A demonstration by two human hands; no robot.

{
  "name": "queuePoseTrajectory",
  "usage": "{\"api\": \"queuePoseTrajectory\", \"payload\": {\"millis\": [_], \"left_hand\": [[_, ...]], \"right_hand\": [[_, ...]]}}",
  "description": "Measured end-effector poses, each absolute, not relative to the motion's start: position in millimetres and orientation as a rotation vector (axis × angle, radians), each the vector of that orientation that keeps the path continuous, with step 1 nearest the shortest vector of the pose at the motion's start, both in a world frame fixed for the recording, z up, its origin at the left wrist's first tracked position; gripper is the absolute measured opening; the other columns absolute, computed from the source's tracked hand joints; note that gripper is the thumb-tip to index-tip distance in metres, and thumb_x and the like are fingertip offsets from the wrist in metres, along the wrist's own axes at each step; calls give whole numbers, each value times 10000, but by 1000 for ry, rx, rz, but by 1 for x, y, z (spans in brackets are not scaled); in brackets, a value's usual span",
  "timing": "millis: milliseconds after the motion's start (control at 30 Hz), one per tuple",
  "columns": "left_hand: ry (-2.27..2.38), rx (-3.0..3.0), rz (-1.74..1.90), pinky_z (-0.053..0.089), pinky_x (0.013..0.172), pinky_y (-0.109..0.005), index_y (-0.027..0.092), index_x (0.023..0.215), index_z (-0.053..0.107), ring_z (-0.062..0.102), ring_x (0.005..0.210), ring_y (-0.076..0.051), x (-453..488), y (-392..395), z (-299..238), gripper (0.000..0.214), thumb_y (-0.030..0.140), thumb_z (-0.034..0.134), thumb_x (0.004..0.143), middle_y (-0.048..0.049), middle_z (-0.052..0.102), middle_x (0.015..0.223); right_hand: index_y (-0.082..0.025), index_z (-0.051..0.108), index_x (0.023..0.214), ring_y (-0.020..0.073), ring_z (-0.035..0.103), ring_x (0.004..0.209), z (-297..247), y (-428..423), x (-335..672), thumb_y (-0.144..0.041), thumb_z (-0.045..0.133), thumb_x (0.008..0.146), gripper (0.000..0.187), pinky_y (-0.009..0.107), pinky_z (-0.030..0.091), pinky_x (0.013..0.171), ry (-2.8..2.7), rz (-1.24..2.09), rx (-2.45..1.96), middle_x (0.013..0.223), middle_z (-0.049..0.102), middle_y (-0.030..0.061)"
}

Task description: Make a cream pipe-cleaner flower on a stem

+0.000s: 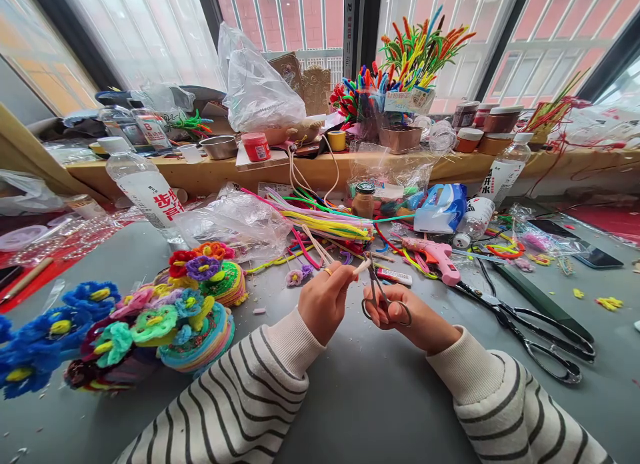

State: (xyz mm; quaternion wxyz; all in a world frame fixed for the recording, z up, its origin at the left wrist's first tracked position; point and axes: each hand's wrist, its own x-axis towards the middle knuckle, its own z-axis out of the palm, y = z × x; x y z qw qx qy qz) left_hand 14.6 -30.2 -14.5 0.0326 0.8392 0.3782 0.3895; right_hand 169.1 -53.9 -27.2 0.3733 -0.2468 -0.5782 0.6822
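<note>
My left hand is closed around a few white pipe cleaners; their long ends stick out up and to the left, and a short end points right past my fingertips. My right hand has its fingers in the loops of a small pair of scissors. The scissors point upward, with the blades by the short white end. Whether the blades touch it, I cannot tell. Behind my hands lies a bundle of coloured pipe cleaners.
Pipe-cleaner flowers stand at the left on the grey table. A pink glue gun, large black scissors and a blue packet lie to the right. Water bottles and plastic bags stand or lie farther back.
</note>
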Motion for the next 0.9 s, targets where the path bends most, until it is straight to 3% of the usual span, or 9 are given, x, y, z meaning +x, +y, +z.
{"api": "queuePoseTrajectory", "payload": {"millis": [233,467,667,900], "left_hand": [[1076,2544,1102,356,577,-185,174,711,452,462,594,-87,11,-29,-11,181,160,292,794,-4,502,659],[869,2533,988,350,588,-171,165,691,440,436,592,-77,9,-27,-10,171,143,300,787,2,476,639],[926,2521,1026,341,581,-160,168,669,429,423,577,-71,9,-25,-10,177,139,300,788,13,455,616],[1003,2525,1026,340,565,-170,173,664,426,414,554,-74,10,-26,-12,184,142,293,787,13,450,616]], "right_hand": [[-144,418,512,74,246,478,-26,-51,181,-584,418,640,458,233,145,438,-1519,1795,-543,563,304,-25],[-136,476,580,86,234,475,-22,-51,189,-737,352,508,619,244,162,428,-1635,1981,-399,571,332,-12],[-146,431,505,80,235,475,-32,-47,186,-575,455,615,444,223,148,413,-1446,1931,-480,519,286,-35],[-129,428,483,52,186,424,-28,-48,180,-553,488,616,449,214,118,401,-1385,1894,-482,493,264,-54]]}}
